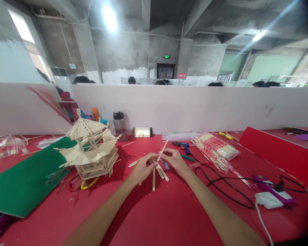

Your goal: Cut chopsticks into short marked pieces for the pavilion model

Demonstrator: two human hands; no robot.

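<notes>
Both my hands meet over the middle of the red table (154, 218). Between the fingertips of my left hand (143, 168) and my right hand (175, 161) is a slim wooden chopstick (164, 147), slanting up to the right. Both hands are closed on it. Below them several loose chopsticks (154, 181) lie on the table, partly hidden by the hands. A small blue piece (166, 166) lies by my right hand. To the left stands a pagoda model (92, 150) built of sticks, with tiered roofs.
A blue glue gun (185, 147) and wrapped chopsticks (215, 150) lie on the right, near a black cable (228, 196) and purple power strip (272, 189). A bottle (119, 126) stands behind. A green board (23, 184) lies left; a white partition (195, 106) runs across the back.
</notes>
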